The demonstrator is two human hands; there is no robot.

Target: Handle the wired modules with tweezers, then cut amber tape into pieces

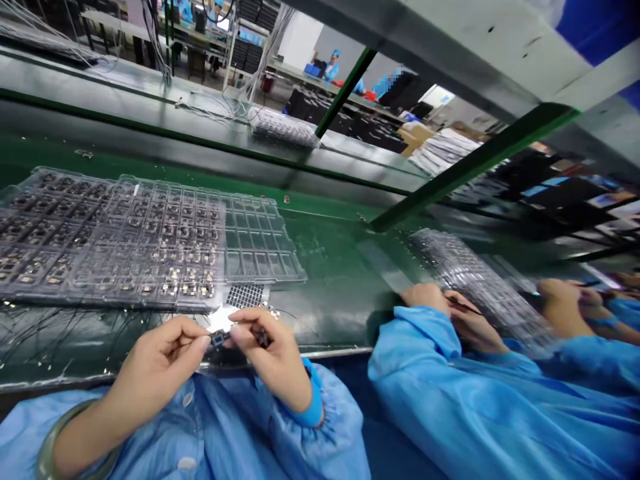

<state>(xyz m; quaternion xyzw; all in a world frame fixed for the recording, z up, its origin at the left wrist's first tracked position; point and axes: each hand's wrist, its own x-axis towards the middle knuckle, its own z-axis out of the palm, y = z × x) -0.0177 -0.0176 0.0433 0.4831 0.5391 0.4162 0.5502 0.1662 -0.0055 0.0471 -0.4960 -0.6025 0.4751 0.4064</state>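
- A long green conveyor bench (pixel 340 267) runs across the view, its front edge close against the person's light blue sleeves (pixel 200 427)
- A clear plastic tray (pixel 260 233) lies on the bench near that front edge, left of centre, with small dark electronic modules in rows of square pockets
- Toward the right, a co-worker's hands (pixel 425 299) work beside a stack of clear trays (pixel 475 280)
- The person's left hand (pixel 155 373) and right hand (pixel 273 353) both grasp, curled and pinching just above the bench's front edge, below the tray
- Between the fingertips (pixel 200 340) sits a small dark square component (pixel 217 339), partly hidden; its long axis seems to run left to right, along the front edge
- It looks light, stiff and fragile, best held by its edges
- Fine black wires (pixel 60 340) lie loose on the bench, near the left hand
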